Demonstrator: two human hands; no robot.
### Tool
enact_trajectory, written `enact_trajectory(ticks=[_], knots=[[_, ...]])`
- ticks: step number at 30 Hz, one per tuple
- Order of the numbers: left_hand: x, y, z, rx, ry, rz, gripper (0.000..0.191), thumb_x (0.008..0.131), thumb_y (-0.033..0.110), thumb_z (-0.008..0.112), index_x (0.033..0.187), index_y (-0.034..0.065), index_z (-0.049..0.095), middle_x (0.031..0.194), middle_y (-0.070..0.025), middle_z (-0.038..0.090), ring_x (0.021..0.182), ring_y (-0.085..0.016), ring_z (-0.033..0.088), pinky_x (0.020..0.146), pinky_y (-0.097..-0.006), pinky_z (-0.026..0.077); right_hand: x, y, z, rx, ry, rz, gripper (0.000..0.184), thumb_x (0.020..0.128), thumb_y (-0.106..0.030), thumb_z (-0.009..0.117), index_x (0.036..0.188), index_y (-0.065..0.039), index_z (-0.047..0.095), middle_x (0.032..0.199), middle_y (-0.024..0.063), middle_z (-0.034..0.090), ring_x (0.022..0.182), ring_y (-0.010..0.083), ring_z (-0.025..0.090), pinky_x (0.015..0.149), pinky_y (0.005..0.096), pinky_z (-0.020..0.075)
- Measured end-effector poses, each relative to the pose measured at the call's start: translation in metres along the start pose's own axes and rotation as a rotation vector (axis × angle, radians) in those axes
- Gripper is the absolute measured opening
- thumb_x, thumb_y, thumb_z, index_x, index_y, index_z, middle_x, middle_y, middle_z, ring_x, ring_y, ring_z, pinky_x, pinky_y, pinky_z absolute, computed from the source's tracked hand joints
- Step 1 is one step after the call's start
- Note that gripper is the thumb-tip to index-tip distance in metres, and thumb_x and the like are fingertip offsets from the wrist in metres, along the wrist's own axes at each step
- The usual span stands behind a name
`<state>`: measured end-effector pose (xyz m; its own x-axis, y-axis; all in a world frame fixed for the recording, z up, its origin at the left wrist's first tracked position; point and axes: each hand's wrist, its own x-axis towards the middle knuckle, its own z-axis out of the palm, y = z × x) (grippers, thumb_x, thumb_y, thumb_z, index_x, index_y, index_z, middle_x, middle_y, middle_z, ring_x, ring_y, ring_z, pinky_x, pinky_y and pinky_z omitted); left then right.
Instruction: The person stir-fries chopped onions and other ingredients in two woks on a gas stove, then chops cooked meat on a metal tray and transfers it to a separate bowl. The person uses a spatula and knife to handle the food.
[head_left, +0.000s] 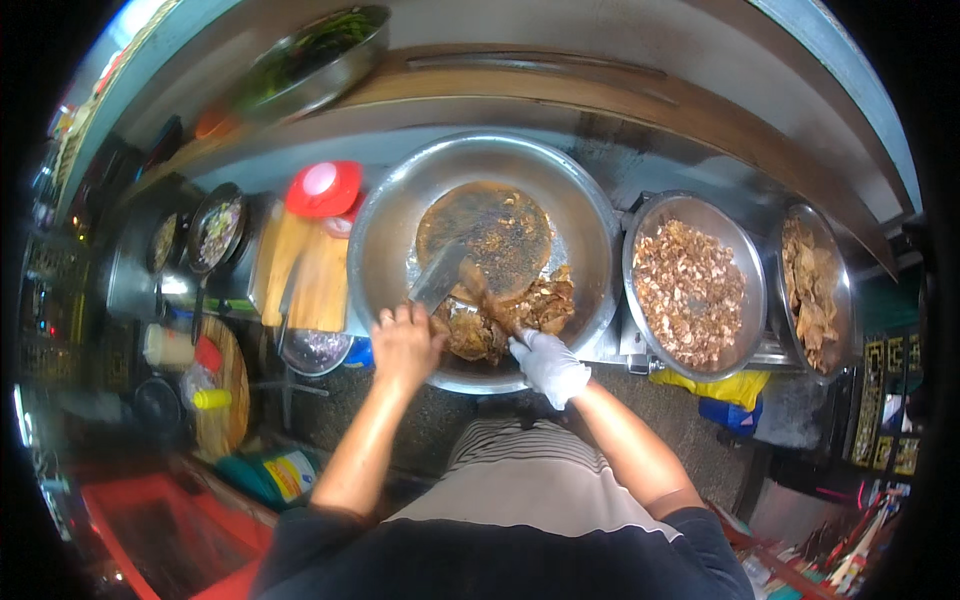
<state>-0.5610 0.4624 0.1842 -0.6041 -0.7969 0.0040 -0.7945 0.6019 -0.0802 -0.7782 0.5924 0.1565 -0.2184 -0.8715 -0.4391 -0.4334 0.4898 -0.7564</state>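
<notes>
A large steel basin (600, 300) stands before me with a round, dark-stained chopping block (487, 232) inside. Brown cooked meat pieces (547, 304) lie at the block's near edge. My right hand (551, 367), in a white glove, is closed at the lower end of a blurred brown handle; a cleaver's broad metal blade (441, 277) is at its far end, over the block's left side. My bare left hand (405, 349) is at the basin's near-left rim, close to the blade and the meat; what its fingers grip is unclear.
Right of the basin, a steel bowl (756, 300) holds chopped meat, and another (846, 300) holds larger brown pieces. On the left are a wooden cutting board (319, 292), a knife, a red-lidded container (322, 187) and pans (217, 229). A bowl of greens (337, 79) sits on the shelf behind.
</notes>
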Motion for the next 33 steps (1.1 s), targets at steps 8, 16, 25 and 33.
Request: enact_trajectory(ticks=[8,16,25,33], knots=[[0.018,-0.021,-0.017,0.035,-0.143,-0.088,0.021,0.094,0.006,0.055,0.102,0.0024,0.074,0.089,-0.0238,0.076,0.084,-0.038,0.077,0.074,-0.0477,0.063,-0.011,0.009,-0.03,-0.977,-0.337,-0.235,0.019,0.084,-0.012,0.069,0.095,-0.002,0.081,0.098,0.0211,0.078,0.096,0.0354,0.077,0.084,0.0436,0.0611],[-0.041,-0.014,-0.091,0.36,-0.13,0.19,0.012,0.084,0.012,0.067,0.085,0.0089,0.078,0.081,-0.0111,0.074,0.077,-0.027,0.075,0.065,-0.0416,0.061,0.015,0.014,-0.028,-0.923,-0.323,-0.221,0.023,0.079,-0.016,0.074,0.099,-0.008,0.082,0.104,0.0128,0.079,0.101,0.0276,0.076,0.086,0.0392,0.0612],[-0.029,-0.026,-0.043,0.281,-0.409,0.181,0.015,0.086,0.011,0.067,0.09,0.0067,0.081,0.094,-0.0168,0.078,0.092,-0.032,0.078,0.078,-0.0419,0.063,0.089,0.033,0.014,-0.835,-0.525,-0.258,0.024,0.082,-0.013,0.068,0.101,-0.005,0.079,0.103,0.0192,0.077,0.092,0.0313,0.076,0.076,0.0444,0.0602],[-0.02,-0.1,-0.031,-0.099,-0.627,-0.002,0.024,0.084,0.009,0.069,0.107,0.0041,0.078,0.113,-0.0245,0.074,0.108,-0.04,0.072,0.093,-0.0485,0.059,0.068,0.023,0.009,-0.462,-0.695,0.255,0.02,0.094,-0.008,0.057,0.095,0.004,0.073,0.079,0.0189,0.075,0.063,0.0304,0.073,0.055,0.042,0.059]])
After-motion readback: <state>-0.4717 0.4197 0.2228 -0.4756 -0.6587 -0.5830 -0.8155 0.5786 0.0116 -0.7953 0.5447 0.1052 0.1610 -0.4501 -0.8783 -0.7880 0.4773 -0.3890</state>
